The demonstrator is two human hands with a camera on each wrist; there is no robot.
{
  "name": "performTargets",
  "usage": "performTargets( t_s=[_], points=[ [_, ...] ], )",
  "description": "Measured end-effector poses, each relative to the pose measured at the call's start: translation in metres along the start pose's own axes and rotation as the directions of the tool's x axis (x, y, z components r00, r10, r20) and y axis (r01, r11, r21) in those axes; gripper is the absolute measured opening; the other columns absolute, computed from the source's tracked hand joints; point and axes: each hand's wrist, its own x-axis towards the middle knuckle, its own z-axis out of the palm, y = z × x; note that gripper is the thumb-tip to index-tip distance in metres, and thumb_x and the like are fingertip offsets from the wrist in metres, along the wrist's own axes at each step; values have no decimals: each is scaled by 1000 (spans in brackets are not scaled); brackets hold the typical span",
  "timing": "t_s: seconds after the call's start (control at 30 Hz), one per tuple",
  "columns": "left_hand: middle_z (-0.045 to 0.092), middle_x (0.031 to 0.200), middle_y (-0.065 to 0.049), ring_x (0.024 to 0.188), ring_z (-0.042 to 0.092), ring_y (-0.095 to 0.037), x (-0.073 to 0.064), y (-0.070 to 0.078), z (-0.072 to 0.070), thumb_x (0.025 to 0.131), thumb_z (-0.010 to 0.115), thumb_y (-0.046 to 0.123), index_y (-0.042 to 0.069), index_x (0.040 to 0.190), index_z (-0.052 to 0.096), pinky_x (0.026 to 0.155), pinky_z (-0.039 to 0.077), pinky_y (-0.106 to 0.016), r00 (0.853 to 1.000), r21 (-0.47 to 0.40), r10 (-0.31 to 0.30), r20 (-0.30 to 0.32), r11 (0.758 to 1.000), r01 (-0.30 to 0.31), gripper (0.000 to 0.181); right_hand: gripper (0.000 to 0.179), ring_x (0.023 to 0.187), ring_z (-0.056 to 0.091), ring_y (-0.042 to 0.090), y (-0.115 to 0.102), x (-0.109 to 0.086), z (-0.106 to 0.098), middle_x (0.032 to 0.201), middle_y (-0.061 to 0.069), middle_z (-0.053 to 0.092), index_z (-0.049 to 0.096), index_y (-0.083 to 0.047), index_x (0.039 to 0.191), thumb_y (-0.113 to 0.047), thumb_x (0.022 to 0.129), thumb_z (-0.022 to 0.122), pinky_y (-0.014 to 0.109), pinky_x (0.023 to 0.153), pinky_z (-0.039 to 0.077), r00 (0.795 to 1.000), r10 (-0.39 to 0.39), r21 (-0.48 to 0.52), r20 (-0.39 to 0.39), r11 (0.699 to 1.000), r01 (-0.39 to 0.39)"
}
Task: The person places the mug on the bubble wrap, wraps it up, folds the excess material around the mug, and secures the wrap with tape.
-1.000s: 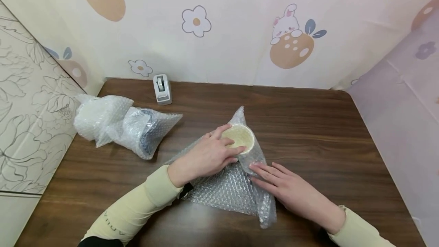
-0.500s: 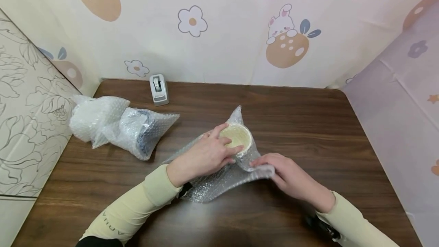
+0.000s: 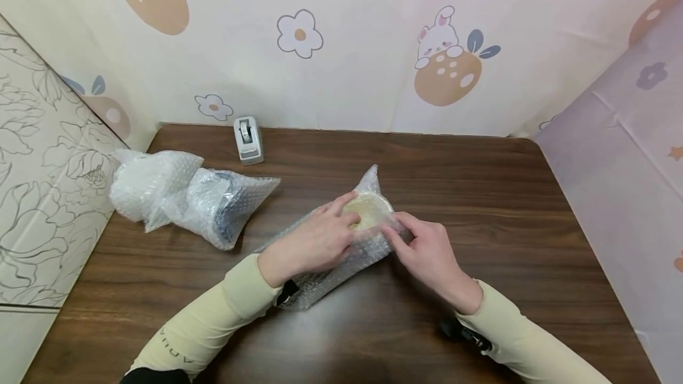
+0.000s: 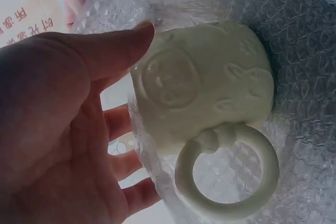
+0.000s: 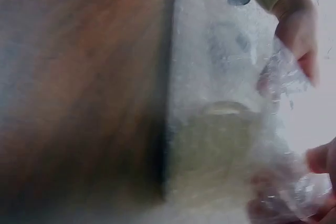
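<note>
A pale yellow-green mug has its mouth facing up, with bubble wrap around it. In the left wrist view, raised figures cover the mug's side, and its ring-shaped handle shows. My left hand grips the mug at the rim, fingers reaching over the mouth and thumb at the near side. At the rim's right, my right hand pinches an edge of the wrap between thumb and fingers. The right wrist view is blurred; the mug shows faintly through the wrap.
Two bubble-wrapped bundles, one whitish and one dark blue inside, lie together at the table's left. A grey-white tape dispenser stands near the back edge. Patterned walls border the brown wooden table.
My right hand first lay flat on the wrap, then lifted its right edge and brought it up and left to the mug's rim. The left hand has stayed on the mug.
</note>
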Motion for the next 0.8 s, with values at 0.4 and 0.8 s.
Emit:
performTargets(
  t_s=[0.4,0.8],
  points=[
    [63,118,-7,137,41,-32,-3,-6,2,87,75,38,21,136,62,120,11,-43,994,10,105,5,994,-105,53,57,68,54,12,-18,24,-14,90,5,50,65,-9,112,-33,69,93,34,55,46,994,101,-168,52,982,-91],
    [62,121,-8,140,36,-33,-4,-3,5,86,76,32,18,143,56,120,9,-40,997,-69,79,-14,994,-80,61,13,81,60,22,-11,24,1,84,3,66,70,-7,87,0,81,79,36,69,55,917,-397,-175,41,901,398]
  ],
)
